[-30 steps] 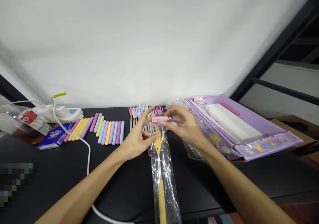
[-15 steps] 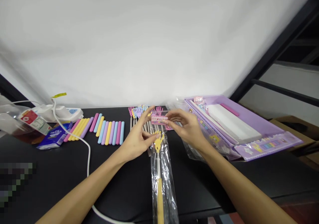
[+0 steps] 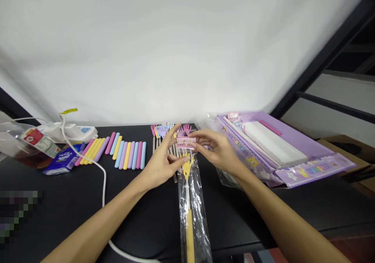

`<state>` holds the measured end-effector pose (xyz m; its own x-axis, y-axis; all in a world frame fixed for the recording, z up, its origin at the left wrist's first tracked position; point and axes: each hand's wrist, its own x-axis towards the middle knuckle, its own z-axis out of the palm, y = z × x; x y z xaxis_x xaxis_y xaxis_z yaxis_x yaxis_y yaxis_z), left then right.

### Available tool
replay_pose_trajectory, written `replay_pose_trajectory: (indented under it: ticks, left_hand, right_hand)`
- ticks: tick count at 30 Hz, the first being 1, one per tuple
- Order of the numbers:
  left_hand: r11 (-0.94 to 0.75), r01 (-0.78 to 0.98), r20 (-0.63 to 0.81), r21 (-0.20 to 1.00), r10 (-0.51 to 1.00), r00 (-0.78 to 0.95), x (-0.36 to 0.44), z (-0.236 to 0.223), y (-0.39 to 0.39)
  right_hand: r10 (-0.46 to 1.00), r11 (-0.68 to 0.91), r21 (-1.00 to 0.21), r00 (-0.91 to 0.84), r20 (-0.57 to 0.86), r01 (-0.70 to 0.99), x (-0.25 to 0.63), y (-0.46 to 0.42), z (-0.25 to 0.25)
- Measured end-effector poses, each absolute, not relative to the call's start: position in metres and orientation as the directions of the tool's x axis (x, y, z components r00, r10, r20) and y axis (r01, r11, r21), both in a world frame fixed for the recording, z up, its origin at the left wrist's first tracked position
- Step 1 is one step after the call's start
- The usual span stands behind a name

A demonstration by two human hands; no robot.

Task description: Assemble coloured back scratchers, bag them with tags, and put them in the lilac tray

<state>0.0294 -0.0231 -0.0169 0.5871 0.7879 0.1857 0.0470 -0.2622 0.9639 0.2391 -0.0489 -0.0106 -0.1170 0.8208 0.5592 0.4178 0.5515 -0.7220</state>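
Observation:
My left hand (image 3: 162,159) and my right hand (image 3: 218,150) meet over the middle of the black table (image 3: 73,200), both pinching a small pink printed card (image 3: 185,142) at the top of a clear plastic bag (image 3: 193,210). The bag lies lengthways toward me and holds a yellow back scratcher (image 3: 187,169) with a hand-shaped head. Just behind my hands lies a row of several more hand-shaped scratchers (image 3: 164,132) in pink, purple, blue and yellow.
Several pastel handles (image 3: 123,153) lie in rows to the left. A white power strip (image 3: 70,132) with its cable (image 3: 104,181), a blue packet (image 3: 63,159) and a clear bag (image 3: 26,146) sit at far left. An open purple box (image 3: 281,150) stands at right.
My right hand has slid the pink card a little leftward and down, closer to the bag's top. My left hand has barely moved.

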Motion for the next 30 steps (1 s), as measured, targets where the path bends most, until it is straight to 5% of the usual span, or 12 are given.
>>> replay_pose_trajectory:
  ticks: [30]
  left_hand:
    - [-0.227,0.003,0.18,0.974,0.782,0.597,0.0326,-0.0133,-0.0271]
  right_hand:
    - [0.859,0.491,-0.788,-0.058,0.508,0.371,0.2342,-0.0494,-0.0099]
